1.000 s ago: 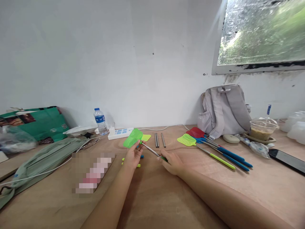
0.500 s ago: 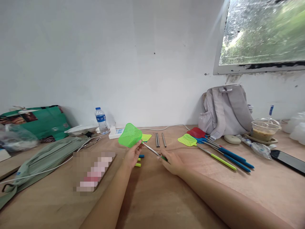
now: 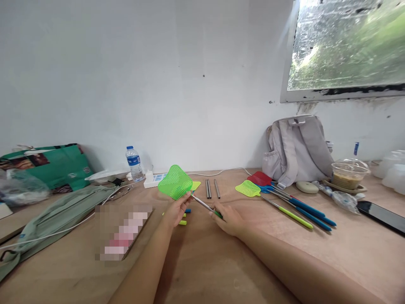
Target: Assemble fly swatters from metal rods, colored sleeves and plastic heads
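Note:
I hold a green fly swatter [image 3: 175, 183] over the wooden table [image 3: 202, 270]. My left hand [image 3: 177, 208] pinches it just below the mesh head. My right hand [image 3: 228, 218] is closed round its green handle end, and the thin metal rod [image 3: 201, 202] runs between the two hands. Under my left hand lie short blue and yellow grip pieces [image 3: 185, 216]. A yellow-green swatter head [image 3: 195, 185] lies flat behind the held one.
Three metal rods [image 3: 211, 188] lie side by side at the centre back. Several finished swatters [image 3: 284, 202] lie to the right. A grey backpack [image 3: 297, 147], drink cup [image 3: 349, 172], phone [image 3: 382, 215], water bottle [image 3: 133, 163], power strip [image 3: 155, 179] and green bags [image 3: 47, 164] line the table.
The green swatter head has turned in my left hand and now faces the camera more fully, slightly higher. My right hand stays on the handle.

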Action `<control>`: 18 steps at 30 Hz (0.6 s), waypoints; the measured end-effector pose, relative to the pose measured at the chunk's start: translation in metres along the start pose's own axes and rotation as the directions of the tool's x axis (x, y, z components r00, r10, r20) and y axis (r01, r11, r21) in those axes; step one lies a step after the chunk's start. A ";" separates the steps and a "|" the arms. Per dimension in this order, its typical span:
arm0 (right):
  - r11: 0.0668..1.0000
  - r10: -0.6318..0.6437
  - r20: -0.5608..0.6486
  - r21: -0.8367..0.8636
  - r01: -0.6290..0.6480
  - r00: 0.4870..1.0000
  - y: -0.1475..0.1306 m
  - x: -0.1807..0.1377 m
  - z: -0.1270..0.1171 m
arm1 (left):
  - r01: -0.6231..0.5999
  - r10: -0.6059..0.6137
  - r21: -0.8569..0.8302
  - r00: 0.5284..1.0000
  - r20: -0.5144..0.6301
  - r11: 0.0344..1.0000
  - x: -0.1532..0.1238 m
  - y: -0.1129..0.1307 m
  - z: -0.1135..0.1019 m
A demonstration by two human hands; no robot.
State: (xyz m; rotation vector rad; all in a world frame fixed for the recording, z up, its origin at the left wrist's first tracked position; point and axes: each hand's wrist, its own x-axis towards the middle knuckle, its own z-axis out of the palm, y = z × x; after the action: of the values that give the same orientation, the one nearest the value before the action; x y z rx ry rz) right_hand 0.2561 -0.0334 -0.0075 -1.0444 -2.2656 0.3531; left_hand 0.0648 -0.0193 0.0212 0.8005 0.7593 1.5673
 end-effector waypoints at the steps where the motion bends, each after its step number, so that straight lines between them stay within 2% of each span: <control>1: 1.000 -0.001 0.001 -0.008 0.001 1.000 -0.001 0.000 -0.001 | -0.001 0.002 -0.004 1.000 0.011 1.000 -0.001 0.000 0.001; 6: 0.999 -0.035 0.010 -0.014 0.035 0.999 -0.001 -0.004 -0.003 | -0.055 0.057 -0.038 0.996 0.068 0.998 -0.013 -0.001 0.014; 12: 0.981 -0.106 -0.078 0.155 0.117 0.991 0.010 -0.005 0.003 | -0.222 0.225 -0.046 0.972 0.071 0.974 -0.025 -0.008 0.030; 18: 0.956 -0.186 -0.136 0.203 0.211 0.973 0.016 -0.005 0.005 | -0.250 0.253 -0.057 0.966 0.053 0.966 -0.023 -0.016 0.036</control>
State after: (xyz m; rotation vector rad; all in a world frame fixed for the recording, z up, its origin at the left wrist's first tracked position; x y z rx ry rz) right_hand 0.2648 -0.0261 -0.0213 -0.7005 -2.1490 0.4308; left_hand 0.1056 -0.0386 0.0263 0.9310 0.5890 1.7730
